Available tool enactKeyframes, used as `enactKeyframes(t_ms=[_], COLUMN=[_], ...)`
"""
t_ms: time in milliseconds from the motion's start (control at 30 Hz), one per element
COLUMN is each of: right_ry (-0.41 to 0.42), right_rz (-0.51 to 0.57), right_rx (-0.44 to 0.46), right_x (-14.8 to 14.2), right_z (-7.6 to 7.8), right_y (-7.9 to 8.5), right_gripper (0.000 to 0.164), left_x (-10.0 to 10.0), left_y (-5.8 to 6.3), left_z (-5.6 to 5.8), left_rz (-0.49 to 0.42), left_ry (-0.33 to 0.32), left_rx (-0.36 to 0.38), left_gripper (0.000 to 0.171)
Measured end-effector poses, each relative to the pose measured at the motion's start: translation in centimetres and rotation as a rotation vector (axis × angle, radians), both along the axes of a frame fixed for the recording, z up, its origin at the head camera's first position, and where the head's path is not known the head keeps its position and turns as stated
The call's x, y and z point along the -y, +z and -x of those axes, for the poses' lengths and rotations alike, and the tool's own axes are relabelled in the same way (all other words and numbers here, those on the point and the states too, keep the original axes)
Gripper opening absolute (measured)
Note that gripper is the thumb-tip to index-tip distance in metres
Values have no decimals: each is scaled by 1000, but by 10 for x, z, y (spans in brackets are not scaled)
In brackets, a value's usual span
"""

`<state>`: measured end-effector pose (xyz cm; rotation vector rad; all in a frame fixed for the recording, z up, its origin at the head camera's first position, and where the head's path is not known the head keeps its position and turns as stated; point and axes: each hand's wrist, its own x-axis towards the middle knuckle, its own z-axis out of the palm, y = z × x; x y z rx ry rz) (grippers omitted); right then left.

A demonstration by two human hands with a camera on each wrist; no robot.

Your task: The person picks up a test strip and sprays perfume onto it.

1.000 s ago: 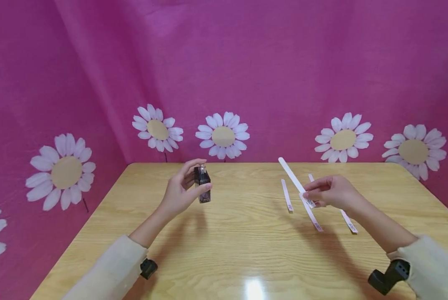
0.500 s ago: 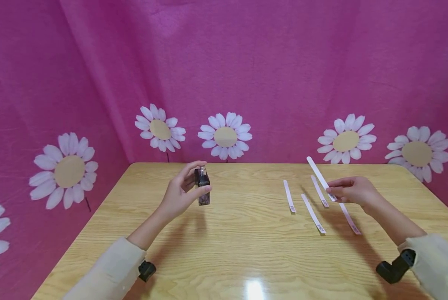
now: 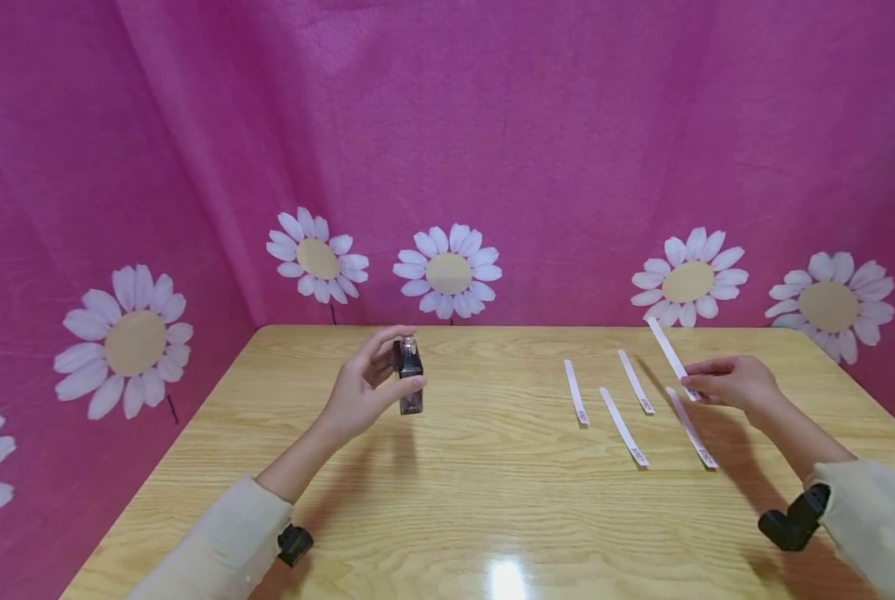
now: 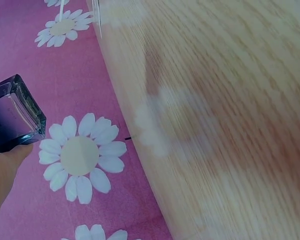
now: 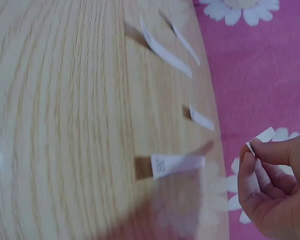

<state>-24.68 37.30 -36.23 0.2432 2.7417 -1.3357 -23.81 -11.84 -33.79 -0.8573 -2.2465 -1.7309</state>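
A small dark glass perfume bottle point(image 3: 412, 390) with a silvery spray neck is held upright above the table by my left hand point(image 3: 353, 393). The thumb lies along its near side and the index finger reaches over the top. In the left wrist view only the lower part of the bottle point(image 4: 15, 117) and some of the hand show. My right hand point(image 3: 736, 385) pinches the lower end of a white paper test strip point(image 3: 669, 354), which slants up and away to the left. Several similar strips point(image 3: 622, 427) with printed ends lie spread on the table just left of and below it.
The light wooden table point(image 3: 477, 500) ends at a pink curtain point(image 3: 537, 150) printed with white daisies. One strip point(image 5: 180, 164) casts a shadow in the right wrist view. Black wrist cameras point(image 3: 796, 521) sit at both cuffs.
My right hand has moved to the right, carrying the strip from above the left strips to beyond the right ones. The left hand and bottle have barely shifted.
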Motion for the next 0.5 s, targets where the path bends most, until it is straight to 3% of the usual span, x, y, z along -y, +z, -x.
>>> enactKeyframes(t_ms=[200, 500], right_ry=[-73, -246], right_rz=[-28, -33], right_rx=[44, 153], right_x=[-13, -32], right_z=[3, 9], right_y=[-6, -17], right_gripper=[61, 58], left_x=[-1, 0], left_y=[1, 1], left_z=[1, 1], left_rz=[11, 8], left_ry=[-12, -22], left_rx=[-28, -46], left_gripper=[57, 58])
